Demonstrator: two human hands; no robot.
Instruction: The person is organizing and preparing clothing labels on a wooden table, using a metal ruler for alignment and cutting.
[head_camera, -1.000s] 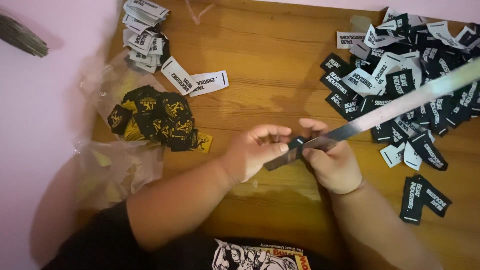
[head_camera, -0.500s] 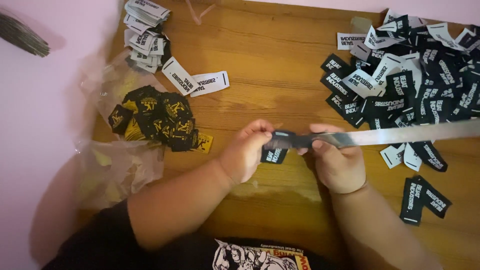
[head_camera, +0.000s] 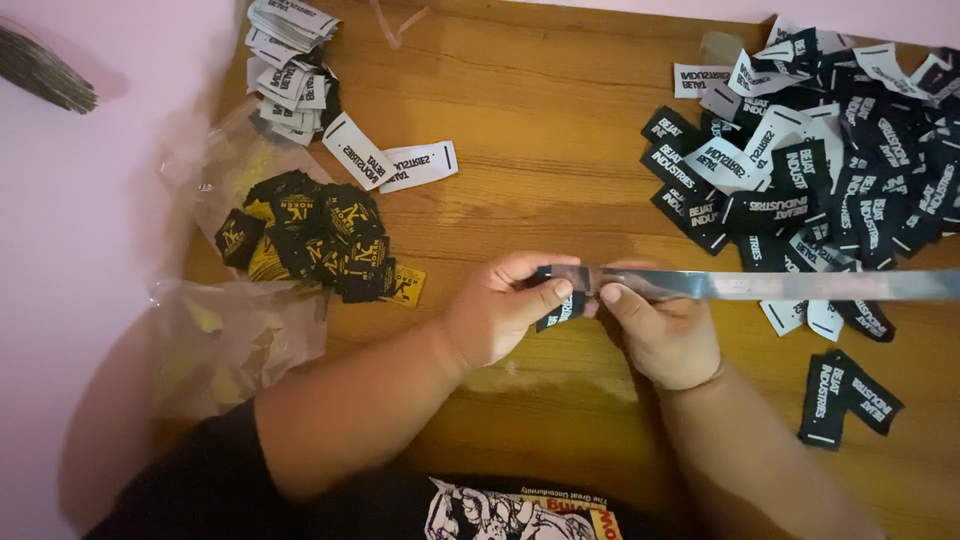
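- Leveled out now, that long silvery strip (head_camera: 790, 285): a second ago I saw it slanting up toward the far right corner, and here it runs almost flat across to the right edge.
- Far left, I count one dark bristly object (head_camera: 45, 70) on the pink surface, and one crumpled clear plastic bag (head_camera: 235, 335) at the edge of the wooden table (head_camera: 520, 110).
- One stack of white labels (head_camera: 290, 60) up top, with two loose white labels (head_camera: 385, 160) beside it.
- One heap of black-and-yellow labels (head_camera: 310, 235) on the bag; too overlapped for me to count singly.
- Left hand (head_camera: 500, 310), fingers curled, thumb pressed down, pinching a black label (head_camera: 560, 305) against the strip's near end.
- Right hand (head_camera: 665, 330) right beside it, thumb tips nearly touching, narrow grip on the strip itself, wrist bent back toward me.
- Both forearms angle in from the bottom, meeting at table centre.
- Right side, one big scatter of black and white labels (head_camera: 830, 180), too many for me to count, plus two black ones (head_camera: 845, 395) lying apart below.
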